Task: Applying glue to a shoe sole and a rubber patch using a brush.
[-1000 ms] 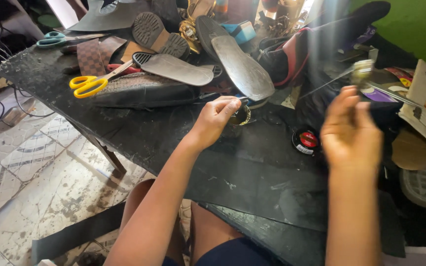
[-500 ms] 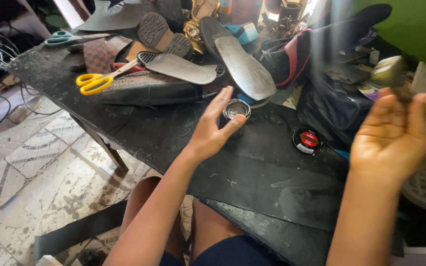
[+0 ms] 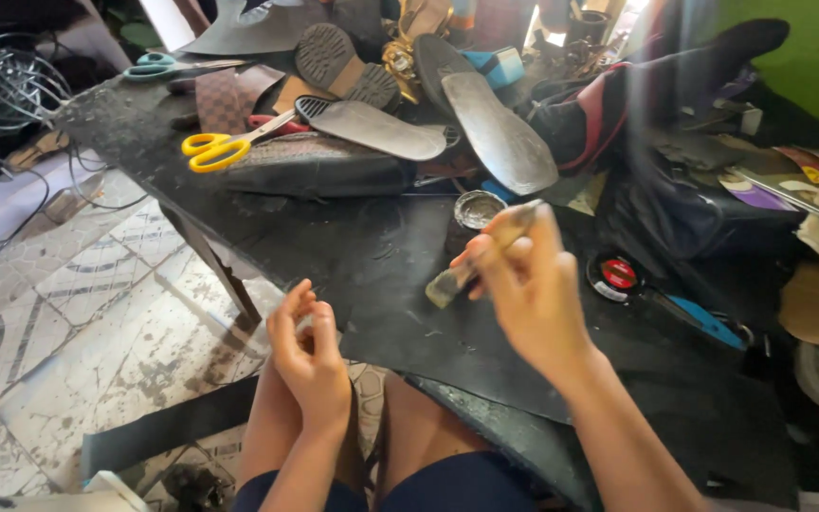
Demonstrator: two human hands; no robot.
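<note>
My right hand is shut on a small brush with a worn wooden handle, bristles pointing down-left over a black sheet on the workbench. A small open round tin sits just beyond the brush. Low over my lap at the sheet's near edge, my left hand has its fingers curled, pinching something small and pale that I cannot make out.
Yellow-handled scissors, teal scissors, shoe soles and a dark shoe crowd the bench's far side. A round red-and-black tape measure lies to the right. Bags and paper sit far right. Tiled floor and wire lie left.
My left hand pulled back from the tin to the sheet's near edge. My right hand came in from the right, holding the brush over the sheet.
</note>
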